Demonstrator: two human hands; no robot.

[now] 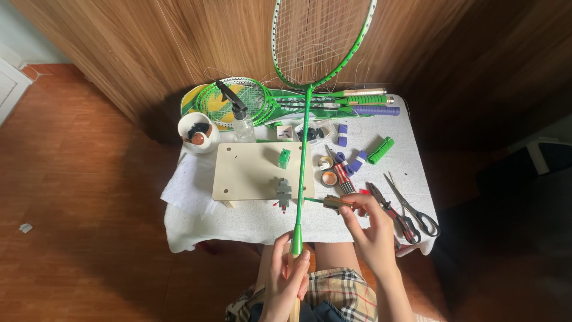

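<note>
The left hand (285, 275) fingers wrap the light, stiff racket (304, 137) at its handle, low middle, while the right hand (364, 229) pinches a small tool (335, 203).

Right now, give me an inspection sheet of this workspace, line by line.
Surface: small table under a white cloth, crowded.
Job's things: green racket, strung head up, shaft over the beige board.
Clutter: spare rackets, spray bottle, white cup, tape rolls, purple and green handle wraps, pliers, scissors.
Grips: left hand holds the racket's wooden handle; right hand pinches a small tool beside the shaft.
Cables: nothing seen; loose racket string only.
Surroundings: wood-panelled wall, reddish wood floor.
</note>
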